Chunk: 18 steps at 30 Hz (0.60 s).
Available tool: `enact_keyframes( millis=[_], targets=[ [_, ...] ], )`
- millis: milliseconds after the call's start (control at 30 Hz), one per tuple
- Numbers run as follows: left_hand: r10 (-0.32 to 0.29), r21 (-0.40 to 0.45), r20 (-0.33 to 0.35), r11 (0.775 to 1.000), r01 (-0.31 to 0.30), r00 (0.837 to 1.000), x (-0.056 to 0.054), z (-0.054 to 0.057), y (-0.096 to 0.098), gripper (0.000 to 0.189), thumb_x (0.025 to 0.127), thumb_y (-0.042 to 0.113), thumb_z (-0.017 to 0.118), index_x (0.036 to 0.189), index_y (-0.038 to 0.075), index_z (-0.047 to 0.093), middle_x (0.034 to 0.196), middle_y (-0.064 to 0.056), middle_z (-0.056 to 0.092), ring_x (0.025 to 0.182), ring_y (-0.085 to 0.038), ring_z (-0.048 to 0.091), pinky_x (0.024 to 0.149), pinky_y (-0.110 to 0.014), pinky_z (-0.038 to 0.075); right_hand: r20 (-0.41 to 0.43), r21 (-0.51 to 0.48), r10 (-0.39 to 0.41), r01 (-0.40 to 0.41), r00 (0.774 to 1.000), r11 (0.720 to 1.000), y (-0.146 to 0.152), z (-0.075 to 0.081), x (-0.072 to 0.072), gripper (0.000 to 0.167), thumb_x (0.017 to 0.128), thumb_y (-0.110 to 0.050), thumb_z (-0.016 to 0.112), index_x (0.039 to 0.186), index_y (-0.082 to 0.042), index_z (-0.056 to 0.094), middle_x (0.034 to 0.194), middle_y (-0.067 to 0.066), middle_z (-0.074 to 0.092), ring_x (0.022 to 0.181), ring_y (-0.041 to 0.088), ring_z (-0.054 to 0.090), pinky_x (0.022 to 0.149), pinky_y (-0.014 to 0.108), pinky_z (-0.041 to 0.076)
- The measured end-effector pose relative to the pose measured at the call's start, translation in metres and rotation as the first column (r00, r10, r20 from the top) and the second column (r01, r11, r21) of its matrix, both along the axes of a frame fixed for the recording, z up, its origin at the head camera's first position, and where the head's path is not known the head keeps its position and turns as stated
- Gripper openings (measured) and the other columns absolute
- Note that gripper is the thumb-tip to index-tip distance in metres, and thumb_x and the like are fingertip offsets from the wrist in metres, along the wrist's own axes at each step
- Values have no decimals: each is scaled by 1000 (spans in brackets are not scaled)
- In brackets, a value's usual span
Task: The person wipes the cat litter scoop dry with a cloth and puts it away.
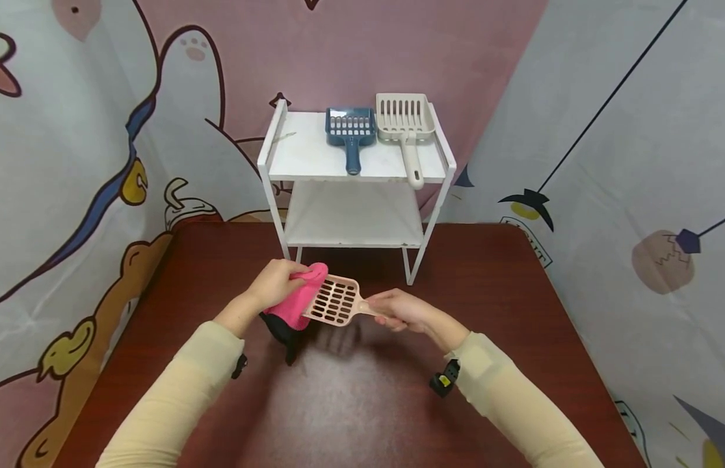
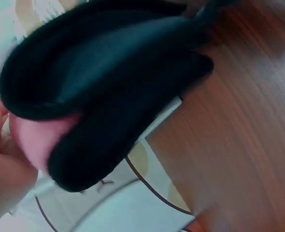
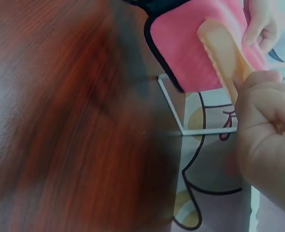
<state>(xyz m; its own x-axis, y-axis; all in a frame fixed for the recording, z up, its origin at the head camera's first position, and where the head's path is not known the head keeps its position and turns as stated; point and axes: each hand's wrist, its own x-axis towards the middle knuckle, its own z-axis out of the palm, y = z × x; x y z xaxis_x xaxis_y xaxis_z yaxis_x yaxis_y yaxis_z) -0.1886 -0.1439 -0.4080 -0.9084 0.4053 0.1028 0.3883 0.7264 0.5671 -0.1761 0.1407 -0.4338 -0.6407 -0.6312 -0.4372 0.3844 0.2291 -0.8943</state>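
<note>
My left hand (image 1: pixel 274 285) pinches a pink cloth with a black edge and black underside (image 1: pixel 294 307), its dark part hanging below the fingers. In the left wrist view the cloth's black side (image 2: pixel 118 72) is folded and blurred. By its handle, my right hand (image 1: pixel 404 309) grips a peach slotted litter scoop (image 1: pixel 334 301). The scoop's head is up against the pink cloth, above the table. Seen nearly edge-on in the right wrist view, the scoop (image 3: pixel 222 50) overlaps the cloth's pink face (image 3: pixel 178 46); whether they touch cannot be told there.
Behind the hands a white two-tier rack (image 1: pixel 353 218) stands on the brown table (image 1: pixel 491 286). Its top shelf bears a blue litter scoop (image 1: pixel 352 146) and a cream litter scoop (image 1: pixel 410 153), whose handle juts over the front edge. Cartoon-printed fabric (image 1: pixel 619 162) surrounds the table.
</note>
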Motion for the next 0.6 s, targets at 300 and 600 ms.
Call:
enact_keyframes(
  millis=[300,600],
  targets=[
    [123,119,55,984,-129,991,0,-3,-29,26,85,7,66,110,0,68,106,-20,68,84,-22,60,67,-26,47,39,-54,19,-17,999,998,16,-5,-3,36,101,-17,34,127,8,40,60,-5,49,37,-1,29,37,14,23],
    [102,209,65,971,-114,993,2,-4,-35,22,84,10,67,105,2,70,99,-18,69,77,-18,58,62,-22,45,68,-109,-6,13,998,994,22,-9,-6,26,102,-18,32,110,-1,50,60,-7,50,38,-2,31,38,13,26]
  ],
)
